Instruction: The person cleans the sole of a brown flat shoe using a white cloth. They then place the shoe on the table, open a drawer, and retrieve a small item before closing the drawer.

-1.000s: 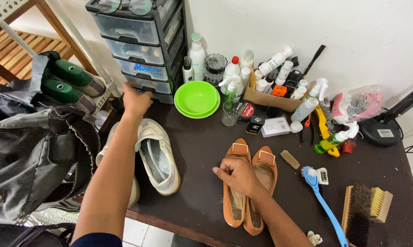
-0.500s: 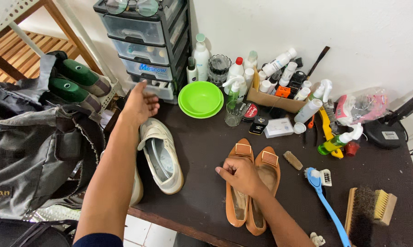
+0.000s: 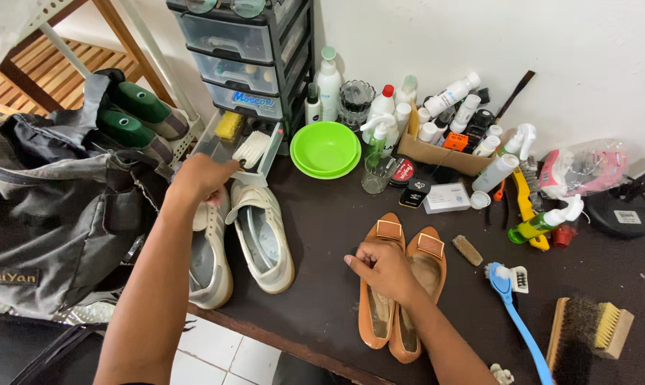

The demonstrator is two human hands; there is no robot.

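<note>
Two hands busy: left hand (image 3: 202,178) curls at the open bottom drawer (image 3: 226,146), fingers on the white brush (image 3: 251,148), grip unclear. Right hand (image 3: 383,269), loosely fisted and empty, rests on the tan flats (image 3: 401,292). White sneakers (image 3: 240,242) wait just below the left hand, untouched.

Drawer (image 3: 238,148): open at the tower's (image 3: 245,53) foot, 11 o'clock on the tabletop (image 3: 322,299).
Left hand (image 3: 200,178): at the drawer's front edge, above the sneakers (image 3: 245,239).
Flats (image 3: 401,292): 6 o'clock, under the right hand (image 3: 383,269).
Bowl (image 3: 325,148): 12 o'clock of the flats, right of the drawer.
Brushes (image 3: 551,331): 4 o'clock.
Bag (image 3: 48,207): 9 o'clock, off the tabletop.
</note>
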